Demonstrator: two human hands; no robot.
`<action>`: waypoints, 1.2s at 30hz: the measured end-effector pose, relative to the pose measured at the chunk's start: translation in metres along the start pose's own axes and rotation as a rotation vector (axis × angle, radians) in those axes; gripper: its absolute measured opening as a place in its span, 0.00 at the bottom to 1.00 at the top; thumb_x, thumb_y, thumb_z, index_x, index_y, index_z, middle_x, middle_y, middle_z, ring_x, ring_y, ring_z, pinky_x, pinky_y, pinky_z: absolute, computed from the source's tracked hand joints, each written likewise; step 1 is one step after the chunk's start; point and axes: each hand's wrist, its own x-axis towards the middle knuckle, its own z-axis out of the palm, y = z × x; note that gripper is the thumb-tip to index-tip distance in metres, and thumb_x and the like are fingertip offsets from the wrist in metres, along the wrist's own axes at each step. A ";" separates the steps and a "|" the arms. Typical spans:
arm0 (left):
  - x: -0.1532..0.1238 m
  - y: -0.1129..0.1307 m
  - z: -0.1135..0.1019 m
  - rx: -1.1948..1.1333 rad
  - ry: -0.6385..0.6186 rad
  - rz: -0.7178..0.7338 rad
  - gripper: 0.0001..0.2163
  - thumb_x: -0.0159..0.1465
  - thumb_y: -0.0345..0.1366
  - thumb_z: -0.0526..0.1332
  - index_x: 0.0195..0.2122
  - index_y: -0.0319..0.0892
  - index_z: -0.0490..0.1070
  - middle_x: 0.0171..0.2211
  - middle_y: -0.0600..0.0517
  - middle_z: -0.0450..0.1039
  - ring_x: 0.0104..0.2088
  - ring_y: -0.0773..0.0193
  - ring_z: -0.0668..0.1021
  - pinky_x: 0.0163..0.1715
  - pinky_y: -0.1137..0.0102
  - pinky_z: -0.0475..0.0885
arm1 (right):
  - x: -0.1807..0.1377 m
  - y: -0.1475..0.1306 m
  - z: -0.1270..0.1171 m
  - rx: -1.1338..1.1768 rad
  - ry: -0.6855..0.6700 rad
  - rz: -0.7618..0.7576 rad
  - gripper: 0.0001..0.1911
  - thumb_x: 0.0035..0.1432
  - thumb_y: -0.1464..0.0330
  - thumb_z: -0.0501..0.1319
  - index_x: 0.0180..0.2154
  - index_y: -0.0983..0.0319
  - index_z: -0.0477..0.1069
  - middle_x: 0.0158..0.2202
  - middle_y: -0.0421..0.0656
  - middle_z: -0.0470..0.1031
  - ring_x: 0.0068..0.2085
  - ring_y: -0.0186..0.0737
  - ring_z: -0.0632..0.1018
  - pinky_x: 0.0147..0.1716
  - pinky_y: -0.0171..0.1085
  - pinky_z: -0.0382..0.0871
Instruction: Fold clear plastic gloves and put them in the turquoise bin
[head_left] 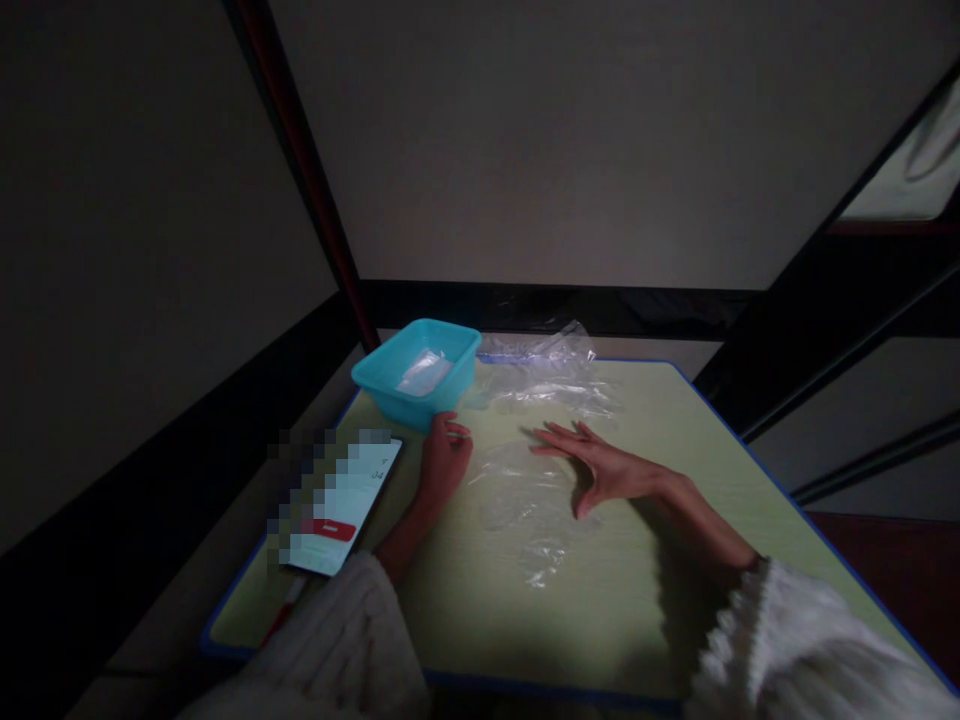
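At the near edge: two pale sleeves (330,640) are rested over the blue rim of a yellow-green table (739,590), one at each side.
Red and white item: beside the left sleeve, a slim object (286,607) is partly covered, and what it is cannot be told.
Phone: to the left of the left forearm, a phone (356,495) is laid screen up; part of it is hidden by pixelation, and a red patch is shown on the lit screen.
Near plastic: a thin clear plastic piece (521,510) is spread on the tabletop between the hands, its outline hard to make out.
Right hand: the right hand (604,465) is held released over the right side of that piece, fingers extended and thumb set apart.
Left hand: the left hand (445,460) is placed by the basin's near corner, fingers loosely bent; whether anything is pinched cannot be told.
Blue basin: a rectangular basin (401,405) is stood upright at the far left; a whitish, shiny packet (425,371) is contained in it, laid on the bottom.
Far plastic: crumpled clear plastic (551,375) is heaped just beside the basin, along the far edge.
Backdrop: the table is backed by a grey panel (562,150).
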 end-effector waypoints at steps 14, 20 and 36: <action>0.001 0.000 -0.002 0.004 -0.023 -0.007 0.13 0.49 0.24 0.55 0.35 0.42 0.59 0.27 0.58 0.68 0.24 0.72 0.73 0.21 0.79 0.67 | -0.009 -0.010 0.031 -0.046 0.175 0.236 0.59 0.45 0.54 0.65 0.62 0.52 0.21 0.65 0.49 0.42 0.64 0.52 0.39 0.55 0.63 0.25; 0.002 -0.005 -0.002 0.080 -0.045 0.024 0.12 0.50 0.25 0.55 0.35 0.42 0.59 0.27 0.57 0.67 0.23 0.71 0.73 0.21 0.77 0.68 | -0.009 -0.015 0.044 -0.068 0.251 0.302 0.59 0.47 0.53 0.63 0.61 0.54 0.17 0.64 0.52 0.44 0.64 0.52 0.43 0.56 0.62 0.27; -0.033 0.015 -0.015 0.622 -0.321 0.369 0.23 0.51 0.34 0.62 0.49 0.39 0.62 0.51 0.40 0.67 0.56 0.48 0.65 0.58 0.46 0.42 | -0.028 -0.008 0.017 0.083 0.218 0.116 0.53 0.44 0.54 0.66 0.63 0.54 0.37 0.66 0.50 0.40 0.64 0.53 0.44 0.58 0.58 0.34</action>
